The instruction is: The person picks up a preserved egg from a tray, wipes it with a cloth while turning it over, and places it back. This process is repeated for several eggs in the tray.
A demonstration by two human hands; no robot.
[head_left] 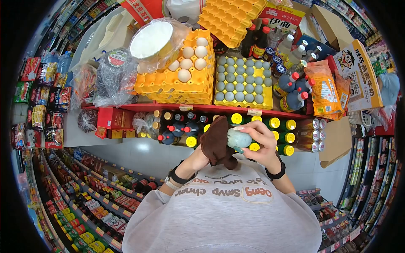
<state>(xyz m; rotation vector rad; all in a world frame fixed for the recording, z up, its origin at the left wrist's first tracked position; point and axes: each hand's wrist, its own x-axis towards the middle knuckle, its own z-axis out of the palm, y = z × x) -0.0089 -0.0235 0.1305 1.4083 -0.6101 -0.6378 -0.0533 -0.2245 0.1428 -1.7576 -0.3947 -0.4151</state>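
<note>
A pale blue-green egg [238,138] is pinched between the fingers and thumb of my right hand [262,142]. My left hand [196,158] is closed on a dark brown cloth [214,142], which drapes over and hides most of its fingers. The cloth lies right beside the egg's left side; whether they touch is hard to tell. Just beyond my hands, a yellow tray [266,103] holds several similar blue-green eggs. To its left stands a stack of yellow egg trays [177,92], with several whitish eggs on top.
A white-topped tub [152,40] in plastic wrap leans over the stacked trays. Dark bottles with red caps [294,101] and orange pouches [322,88] stand to the right. Yellow-capped bottles [288,138] line a lower shelf under the red edge [202,109]. Stocked shelves [97,202] curve behind me.
</note>
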